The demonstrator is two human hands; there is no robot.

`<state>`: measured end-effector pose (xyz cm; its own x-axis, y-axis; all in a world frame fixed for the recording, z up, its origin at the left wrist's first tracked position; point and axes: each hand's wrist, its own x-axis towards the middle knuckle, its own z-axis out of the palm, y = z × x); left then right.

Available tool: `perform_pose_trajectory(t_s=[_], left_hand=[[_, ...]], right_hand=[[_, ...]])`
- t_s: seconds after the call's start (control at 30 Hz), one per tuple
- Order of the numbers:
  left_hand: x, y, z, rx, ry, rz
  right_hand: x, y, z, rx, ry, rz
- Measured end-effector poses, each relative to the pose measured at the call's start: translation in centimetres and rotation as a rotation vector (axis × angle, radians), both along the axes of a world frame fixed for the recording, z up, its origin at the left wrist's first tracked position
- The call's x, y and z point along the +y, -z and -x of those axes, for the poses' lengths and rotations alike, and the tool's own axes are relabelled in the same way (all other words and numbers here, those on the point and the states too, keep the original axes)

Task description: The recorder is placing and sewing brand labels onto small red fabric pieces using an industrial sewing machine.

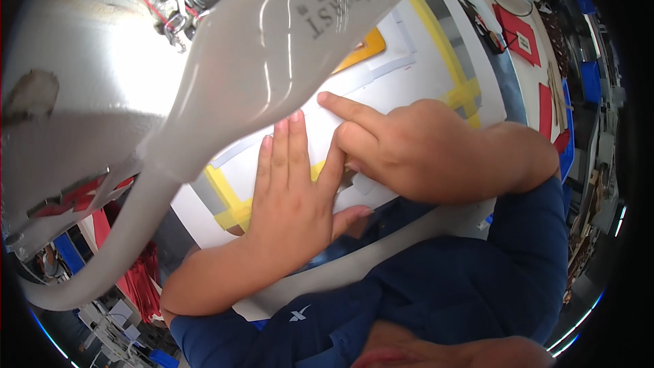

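Observation:
My left hand (289,197) lies flat, fingers stretched, on a white sheet (422,85) bordered by yellow tape (437,31). To its right, my right hand (422,153) points its index finger across the sheet. Its other fingers are curled under, close to the left index finger; what they hold, if anything, is hidden. Small white and brown bits show beneath them. Beyond the hands, a yellow-orange flat piece (364,51) rests on the sheet. A translucent whitish plastic hood (252,61) hangs over the sheet's far left part and hides some of it.
A white machine body (88,41) with red threads and metal thread guides (178,24) stands at the upper left. Red flat pieces (519,35) lie on the table at the right. A red bundle (142,272) hangs at the lower left. The hood's thick tube (112,238) curves down the left side.

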<state>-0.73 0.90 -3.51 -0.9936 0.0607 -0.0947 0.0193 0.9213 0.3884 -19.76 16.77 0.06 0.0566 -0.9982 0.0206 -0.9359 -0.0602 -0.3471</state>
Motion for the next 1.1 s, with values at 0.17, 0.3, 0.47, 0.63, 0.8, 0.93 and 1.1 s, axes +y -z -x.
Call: perform_pose_trajectory(t_s=[0.17, 0.3, 0.47, 0.63, 0.8, 0.93, 1.1], left_hand=[[-0.6, -0.2, 0.7, 0.009, -0.037, 0.008], [-0.7, -0.2, 0.9, 0.025, -0.037, 0.015], [-1.5, -0.1, 1.6, 0.042, -0.015, 0.036], [-1.7, -0.3, 1.8, 0.023, -0.023, 0.038], [-1.7, -0.3, 2.1, 0.035, -0.033, 0.058], [-1.6, -0.2, 2.3, 0.07, -0.019, 0.059], [-1.5, -0.1, 3.0, 0.118, -0.019, 0.047]], right_hand=[[-0.4, 0.6, 0.3, 0.026, 0.001, 0.019], [-0.3, 0.8, 0.1, -0.098, 0.114, -0.023], [-0.4, 1.0, 0.2, -0.053, 0.048, 0.081], [-0.6, 1.8, 0.3, -0.059, 0.033, 0.09], [-0.6, 2.2, 0.1, 0.029, 0.037, 0.093], [0.1, 0.9, 0.0, 0.2, -0.089, 0.053], [-0.1, 0.1, -0.4, 0.115, -0.017, 0.091]])
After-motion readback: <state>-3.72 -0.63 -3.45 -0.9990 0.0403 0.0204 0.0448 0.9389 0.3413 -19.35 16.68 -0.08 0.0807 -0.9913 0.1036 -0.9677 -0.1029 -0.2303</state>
